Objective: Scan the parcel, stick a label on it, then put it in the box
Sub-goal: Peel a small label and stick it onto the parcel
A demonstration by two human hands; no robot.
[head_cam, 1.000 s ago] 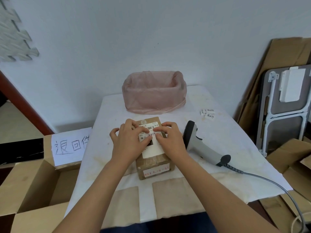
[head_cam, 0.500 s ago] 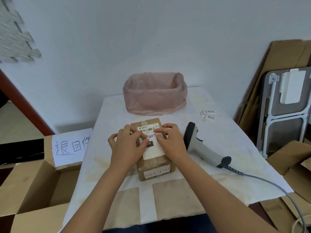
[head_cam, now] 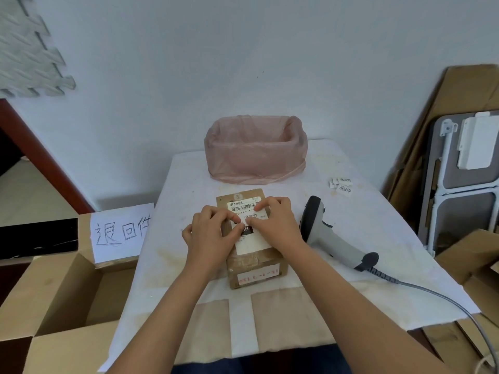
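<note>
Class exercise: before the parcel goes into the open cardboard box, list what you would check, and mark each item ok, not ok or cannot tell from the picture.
1. Small label pressed flat on the parcel: cannot tell, fingers cover its edges.
2. Both hands free to lift: not ok; left hand and right hand press on the label.
3. Scanner laid down beside the parcel: ok.
4. Open box left of the table has room: ok.
5. Parcel scanned: cannot tell.

parcel (head_cam: pixel 253 263) brown | bag (head_cam: pixel 255 152) pink | scanner (head_cam: pixel 334 238) grey-black | tablecloth (head_cam: pixel 378 238) white
</note>
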